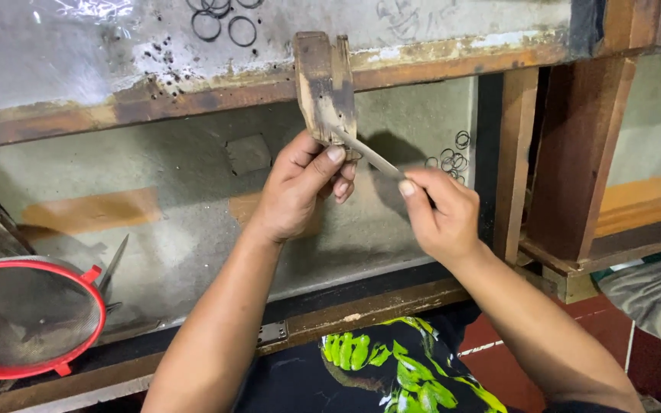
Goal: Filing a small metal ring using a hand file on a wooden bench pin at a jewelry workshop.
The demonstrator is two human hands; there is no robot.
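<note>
Across the upper frame, a worn workbench top (78, 61), grey and scorched, edged by a rusty wooden rail running from left to right. Beneath it, filling the centre, a shallow grey tray (177, 222) with wooden borders and a small hinge on its near edge. At right, dark wooden bench legs (575, 160) crossing a lower shelf. In the lower left, a round sieve (28, 317) with a red rim and fine mesh, lying tilted in the tray's corner beside a few dark metal tools. At upper centre, a worn wooden bench peg (324, 84) jutting down from the rail. Just below the peg, the left hand (296, 187), fingers curled, thumb pressed against the peg's lower end and against the near tip of a thin pale strip (369, 155). Right of centre, the right hand (441, 214), pinching the strip's other end between thumb and forefinger, the strip slanting down to the right between both hands. Smallest, several thin wire rings (223, 23) on the bench top at upper centre, and more wire rings (453, 160) in the tray just above the right hand.
</note>
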